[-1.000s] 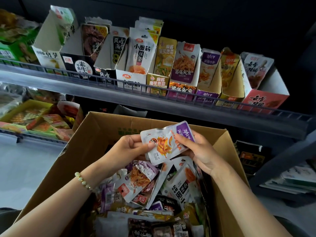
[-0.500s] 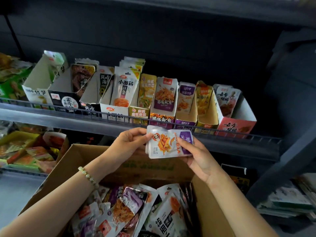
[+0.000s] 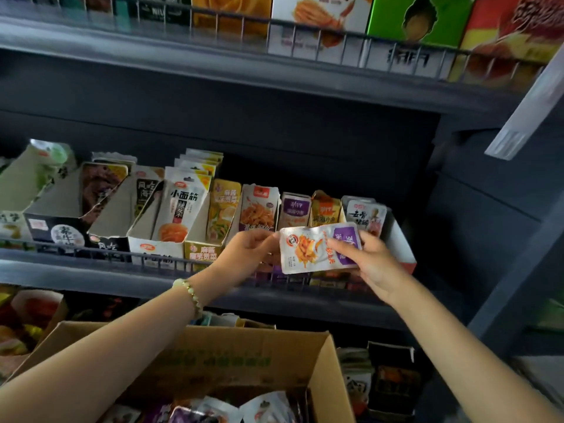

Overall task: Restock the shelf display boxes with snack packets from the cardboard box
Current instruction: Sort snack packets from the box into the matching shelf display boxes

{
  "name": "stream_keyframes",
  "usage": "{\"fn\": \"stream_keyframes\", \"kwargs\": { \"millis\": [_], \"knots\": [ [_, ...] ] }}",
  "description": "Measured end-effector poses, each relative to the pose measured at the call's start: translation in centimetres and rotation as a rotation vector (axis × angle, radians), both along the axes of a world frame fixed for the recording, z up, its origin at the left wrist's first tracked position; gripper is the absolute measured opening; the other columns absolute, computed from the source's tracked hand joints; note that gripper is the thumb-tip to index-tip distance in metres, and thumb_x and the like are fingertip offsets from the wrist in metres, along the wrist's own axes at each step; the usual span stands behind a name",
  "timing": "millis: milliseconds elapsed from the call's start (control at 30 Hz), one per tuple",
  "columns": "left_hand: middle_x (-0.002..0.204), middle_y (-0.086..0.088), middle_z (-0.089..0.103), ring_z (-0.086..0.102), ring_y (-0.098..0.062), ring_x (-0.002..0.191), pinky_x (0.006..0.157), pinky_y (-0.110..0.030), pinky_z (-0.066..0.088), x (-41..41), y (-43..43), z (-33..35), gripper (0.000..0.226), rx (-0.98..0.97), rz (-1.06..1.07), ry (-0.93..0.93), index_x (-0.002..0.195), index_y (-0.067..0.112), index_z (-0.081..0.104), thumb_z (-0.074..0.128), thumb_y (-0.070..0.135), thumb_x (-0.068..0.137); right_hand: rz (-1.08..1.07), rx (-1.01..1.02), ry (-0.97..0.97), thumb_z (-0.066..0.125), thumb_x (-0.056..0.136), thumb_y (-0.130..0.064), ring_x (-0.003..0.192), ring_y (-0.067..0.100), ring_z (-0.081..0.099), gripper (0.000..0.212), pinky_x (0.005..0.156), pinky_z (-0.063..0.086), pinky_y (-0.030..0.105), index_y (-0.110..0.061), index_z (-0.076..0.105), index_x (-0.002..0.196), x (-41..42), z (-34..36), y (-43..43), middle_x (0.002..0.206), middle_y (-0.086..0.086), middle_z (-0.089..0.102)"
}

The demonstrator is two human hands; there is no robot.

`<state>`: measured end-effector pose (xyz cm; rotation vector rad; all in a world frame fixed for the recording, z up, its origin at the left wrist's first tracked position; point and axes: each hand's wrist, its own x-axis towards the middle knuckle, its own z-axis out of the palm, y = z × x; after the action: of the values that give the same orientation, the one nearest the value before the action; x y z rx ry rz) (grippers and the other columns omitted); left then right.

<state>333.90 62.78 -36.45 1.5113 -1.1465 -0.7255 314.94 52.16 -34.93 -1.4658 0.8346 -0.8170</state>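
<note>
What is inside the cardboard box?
Loose snack packets, white and purple, lie in the cardboard box. The picture's lower edge cuts off most of its inside.

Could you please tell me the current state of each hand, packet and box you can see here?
snack packet: held sideways in the air, not yet in any box.
left hand: pinches the packet's left edge.
right hand: grips the packet's right end.
cardboard box: open, packets lying inside.
white display box: packed with upright packets.
</note>
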Motion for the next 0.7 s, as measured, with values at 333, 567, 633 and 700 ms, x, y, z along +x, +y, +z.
{"fn": "stream_keyframes", "kwargs": {
  "millis": [333, 567, 633, 700],
  "knots": [
    [0.127, 0.003, 0.056, 0.063, -0.013, 0.095, 0.088, -0.032, 0.053, 4.1, -4.2, -1.0, 0.04, 0.24, -0.132, -0.903, 0.132, 0.033, 0.049, 0.045, 0.049, 0.096, 0.025, -0.68, 0.549, 0.077, 0.079, -0.019, 0.089, 0.021, 0.064, 0.028, 0.078, 0.053, 0.038, -0.011, 0.059, 0.099, 5.5, 4.3, -8.0, 0.097, 0.006, 0.066],
    [0.087, 0.021, 0.056, 0.058, 0.003, 0.077, 0.069, -0.013, 0.047, 5.2, -6.2, -2.3, 0.015, 0.164, -0.277, -0.79, 0.089, 0.033, 0.056, 0.058, 0.048, 0.089, 0.404, -0.793, 0.942, 0.077, 0.079, -0.026, 0.085, 0.02, 0.052, 0.046, 0.073, 0.045, 0.036, 0.0, 0.057, 0.11, 10.6, 1.9, -10.1, 0.097, 0.01, 0.058],
    [0.082, 0.024, 0.055, 0.058, 0.008, 0.073, 0.066, -0.01, 0.046, 5.4, -6.4, -2.4, 0.013, 0.143, -0.292, -0.763, 0.082, 0.036, 0.054, 0.062, 0.045, 0.087, 0.401, -0.79, 0.888, 0.079, 0.077, -0.027, 0.104, 0.02, 0.055, 0.06, 0.085, 0.047, 0.034, -0.008, 0.05, 0.126, 11.1, 1.2, -10.6, 0.116, 0.006, 0.055],
    [0.076, 0.027, 0.053, 0.055, 0.017, 0.069, 0.063, -0.004, 0.042, 5.6, -6.5, -2.5, 0.017, 0.098, -0.301, -0.738, 0.076, 0.04, 0.051, 0.067, 0.04, 0.085, 0.396, -0.771, 0.814, 0.082, 0.074, -0.023, 0.107, 0.021, 0.059, 0.066, 0.086, 0.054, 0.034, -0.017, 0.046, 0.129, 11.1, 1.0, -11.1, 0.118, 0.003, 0.056]
  ]
}}
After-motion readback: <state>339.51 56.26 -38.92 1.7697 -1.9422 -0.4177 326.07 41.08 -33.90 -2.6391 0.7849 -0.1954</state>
